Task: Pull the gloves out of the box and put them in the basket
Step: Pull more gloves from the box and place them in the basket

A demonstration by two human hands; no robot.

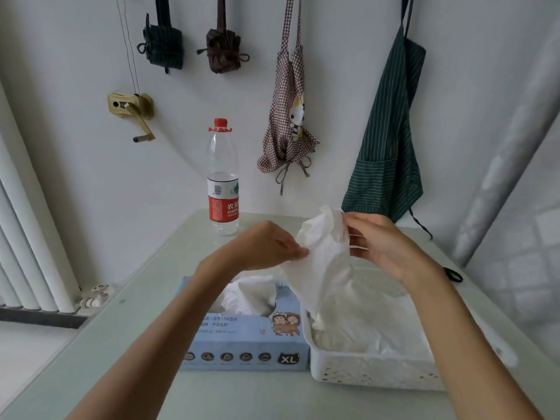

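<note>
A light blue glove box (242, 341) marked XL lies on the table, with white gloves bunched up in its top opening (251, 295). To its right stands a white perforated basket (372, 371) holding several white gloves. A thin white glove (324, 253) hangs in the air above the basket's left end. My left hand (266, 244) pinches the glove's left edge. My right hand (381, 244) pinches its top right edge. The glove's lower end trails down into the basket.
A plastic water bottle (223, 183) with a red cap stands at the table's far edge. Aprons (388, 140) and folded cloths hang on the white wall behind. A radiator (27, 237) runs along the left.
</note>
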